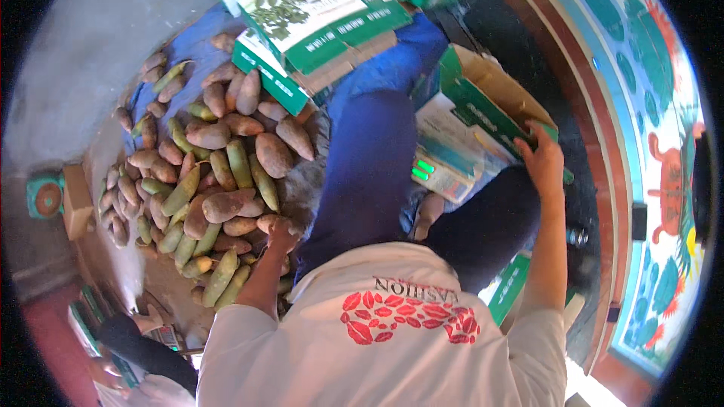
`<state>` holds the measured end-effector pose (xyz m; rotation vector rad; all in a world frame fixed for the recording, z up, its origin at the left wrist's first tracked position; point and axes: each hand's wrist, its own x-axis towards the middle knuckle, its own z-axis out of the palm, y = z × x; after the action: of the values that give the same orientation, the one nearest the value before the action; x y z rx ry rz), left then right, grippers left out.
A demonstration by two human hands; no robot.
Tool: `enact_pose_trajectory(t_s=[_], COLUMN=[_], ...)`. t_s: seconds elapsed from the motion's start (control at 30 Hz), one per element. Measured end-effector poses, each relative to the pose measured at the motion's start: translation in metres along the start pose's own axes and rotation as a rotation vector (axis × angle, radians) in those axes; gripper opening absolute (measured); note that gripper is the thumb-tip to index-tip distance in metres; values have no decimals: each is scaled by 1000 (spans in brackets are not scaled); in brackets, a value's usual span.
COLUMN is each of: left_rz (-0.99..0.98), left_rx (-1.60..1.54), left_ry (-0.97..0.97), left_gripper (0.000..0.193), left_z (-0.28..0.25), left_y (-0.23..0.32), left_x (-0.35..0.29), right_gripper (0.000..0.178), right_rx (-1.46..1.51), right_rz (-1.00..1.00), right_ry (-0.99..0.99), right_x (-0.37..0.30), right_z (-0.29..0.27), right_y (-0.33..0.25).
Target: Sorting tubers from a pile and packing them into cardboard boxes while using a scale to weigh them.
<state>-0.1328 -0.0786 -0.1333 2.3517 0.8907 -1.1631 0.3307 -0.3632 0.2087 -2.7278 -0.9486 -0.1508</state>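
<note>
A heap of long root vegetables (226,136), some green and some reddish-brown with soil on them, lies to my left. At the near side of the heap, my left hand (283,235) has its fingers closed round the end of a small reddish-brown root vegetable (266,222), partly hidden by the hand. To my right is an open green-and-white cardboard box (483,109), tilted, its brown inside showing. My right hand (543,160) grips its near right rim. Next to the box sits a scale (449,182) with a lit green display.
Flattened or closed green-and-white boxes (324,7) are stacked ahead. Blue sheeting (192,45) lies under the heap's far side. A painted wall (648,105) curves along the right. A green fan-like object (47,197) and another person (143,347) are at the left.
</note>
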Motion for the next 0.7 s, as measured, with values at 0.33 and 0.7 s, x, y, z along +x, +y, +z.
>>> enact_pose_trajectory(t_s=[0.33, 0.7], left_rz=[-158, -164], left_rx=[-947, -675], left_ry=[65, 388], left_gripper=[51, 45], left_z=[16, 37], left_y=[-48, -75], left_x=[29, 18], right_gripper=[38, 35], right_rx=[-76, 25], right_rz=[111, 10], right_ry=[-205, -185], right_x=[1, 19], right_z=[3, 13], right_y=[31, 40])
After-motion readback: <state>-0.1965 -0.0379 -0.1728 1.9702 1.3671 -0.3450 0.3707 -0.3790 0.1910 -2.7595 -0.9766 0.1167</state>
